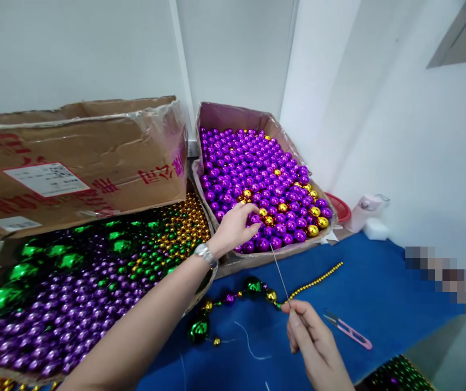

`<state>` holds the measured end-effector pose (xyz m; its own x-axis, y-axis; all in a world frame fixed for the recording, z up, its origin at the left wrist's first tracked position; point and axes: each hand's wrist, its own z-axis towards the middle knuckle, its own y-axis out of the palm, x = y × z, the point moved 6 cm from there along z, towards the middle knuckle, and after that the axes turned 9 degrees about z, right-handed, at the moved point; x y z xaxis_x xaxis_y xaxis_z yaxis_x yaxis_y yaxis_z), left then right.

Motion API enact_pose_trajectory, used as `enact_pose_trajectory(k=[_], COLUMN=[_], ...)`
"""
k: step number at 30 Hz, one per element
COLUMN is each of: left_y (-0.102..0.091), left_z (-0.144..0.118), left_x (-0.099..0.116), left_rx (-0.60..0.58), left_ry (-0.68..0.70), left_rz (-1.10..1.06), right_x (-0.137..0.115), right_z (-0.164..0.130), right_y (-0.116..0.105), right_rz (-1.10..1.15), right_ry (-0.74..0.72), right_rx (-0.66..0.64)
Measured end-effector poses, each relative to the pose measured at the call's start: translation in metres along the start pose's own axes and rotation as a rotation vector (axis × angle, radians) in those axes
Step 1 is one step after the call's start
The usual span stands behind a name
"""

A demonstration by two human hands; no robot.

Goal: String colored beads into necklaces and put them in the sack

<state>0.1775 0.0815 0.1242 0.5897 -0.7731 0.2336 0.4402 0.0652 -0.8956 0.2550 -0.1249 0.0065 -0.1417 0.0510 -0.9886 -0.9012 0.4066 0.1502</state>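
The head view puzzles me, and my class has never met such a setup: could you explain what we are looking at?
There is no robot here, just a person's two bare hands. The single picture comes from a camera worn on the head, looking forward and down.

The left hand, with a watch on its wrist, reaches into a cardboard box of shiny purple and gold beads; whether it grips one is unclear. The right hand holds a long, thin needle, pointing up towards that box.

On the blue surface lie a strand of mixed beads, loose thread and pink-handled snips. Another box at left holds purple, green and gold beads.
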Motion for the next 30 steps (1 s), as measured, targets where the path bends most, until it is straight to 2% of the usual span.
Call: enact_pose_trajectory(k=[1, 3, 5, 6, 8, 11, 14, 20, 30], left_y=[-0.006, -0.011, -0.005, -0.002, 0.002, 0.003, 0.002, 0.001, 0.003], left_z=[-0.011, -0.035, -0.061, -0.072, -0.092, -0.114, -0.129, -0.146, -0.156], left_x=[0.002, 0.0, -0.002, -0.002, -0.004, -0.01, -0.02, -0.033, -0.032], left_rx=[0.012, 0.024, 0.008, -0.008, -0.031, -0.037, -0.013, 0.014, -0.021], left_ry=[-0.025, -0.163, -0.321, -0.382, -0.459, -0.49, -0.519, -0.585, -0.568], left_rz=[-0.171, -0.784, -1.313, -1.469, -1.632, -1.716, -1.744, -1.686, -1.65], right_x=[-0.001, -0.004, -0.007, -0.008, -0.011, -0.016, -0.016, -0.019, -0.018], right_z=[-0.001, -0.003, -0.005, -0.005, -0.006, -0.006, -0.006, -0.01, -0.015], right_y=[0.001, 0.005, 0.009, 0.011, 0.013, 0.014, 0.015, 0.019, 0.024], right_rz=[-0.046, -0.153, -0.263, -0.312, -0.384, -0.466, -0.543, -0.545, -0.555], right_ry=[-0.014, -0.043, -0.086, -0.121, -0.213, -0.363, -0.428, -0.472, -0.477], right_rx=[-0.008, -0.04, -0.071, -0.08, -0.086, -0.116, -0.178, -0.222, -0.263])
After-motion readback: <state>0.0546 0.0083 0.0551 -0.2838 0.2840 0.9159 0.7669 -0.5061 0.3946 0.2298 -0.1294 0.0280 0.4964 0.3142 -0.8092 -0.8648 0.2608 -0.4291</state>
